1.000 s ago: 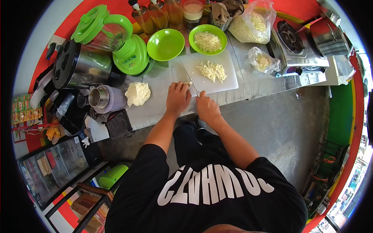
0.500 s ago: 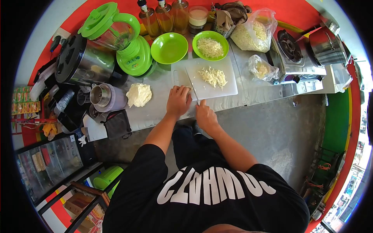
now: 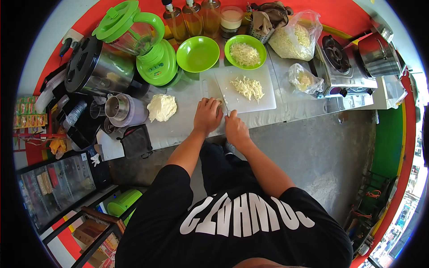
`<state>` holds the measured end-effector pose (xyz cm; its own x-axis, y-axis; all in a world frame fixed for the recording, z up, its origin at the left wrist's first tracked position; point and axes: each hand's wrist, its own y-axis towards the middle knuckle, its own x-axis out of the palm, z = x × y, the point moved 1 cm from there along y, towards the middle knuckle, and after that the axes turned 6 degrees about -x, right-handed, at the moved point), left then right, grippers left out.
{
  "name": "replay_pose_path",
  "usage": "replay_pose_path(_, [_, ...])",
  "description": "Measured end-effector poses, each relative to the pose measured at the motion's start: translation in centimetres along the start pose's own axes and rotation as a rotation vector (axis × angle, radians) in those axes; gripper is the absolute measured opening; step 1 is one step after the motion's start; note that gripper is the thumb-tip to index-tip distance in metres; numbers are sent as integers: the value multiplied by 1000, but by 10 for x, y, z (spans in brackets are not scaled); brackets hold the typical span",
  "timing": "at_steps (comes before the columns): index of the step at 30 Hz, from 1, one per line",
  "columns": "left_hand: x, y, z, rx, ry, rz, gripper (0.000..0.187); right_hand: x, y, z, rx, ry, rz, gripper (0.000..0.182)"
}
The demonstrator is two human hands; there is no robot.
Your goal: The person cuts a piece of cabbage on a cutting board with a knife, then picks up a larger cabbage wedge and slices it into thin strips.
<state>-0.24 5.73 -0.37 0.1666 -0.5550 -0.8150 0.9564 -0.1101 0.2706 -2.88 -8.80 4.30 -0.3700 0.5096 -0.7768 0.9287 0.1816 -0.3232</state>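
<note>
The left hand [image 3: 207,115] lies knuckles-up at the near-left corner of the white cutting board [image 3: 263,99], fingers curled down on a small pale piece almost hidden beneath them. Just beside it at 3 o'clock, the right hand [image 3: 236,129] has its grip clamped on a knife [image 3: 222,94], the blade running toward 11 o'clock across the board. A heap of pale shreds [image 3: 247,87] sits mid-board. At 12 o'clock stand two green bowls, one empty [image 3: 197,54], one with shreds [image 3: 245,52]. A lump of dough [image 3: 161,107] rests on the tabletop [image 3: 178,127] at 9 o'clock.
</note>
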Motion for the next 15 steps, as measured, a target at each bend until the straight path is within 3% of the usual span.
replay_pose_path(4, [1, -1, 1, -6, 22, 2, 22, -9, 1, -2, -34, -1, 9, 29])
replay_pose_path(9, [0, 0, 0, -9, -1, 11, 23, 1, -9, 0, 70, 61, -80, 31])
replay_pose_path(15, [1, 0, 3, -17, 23, 22, 23, -10, 2, -6, -28, 56, -65, 30])
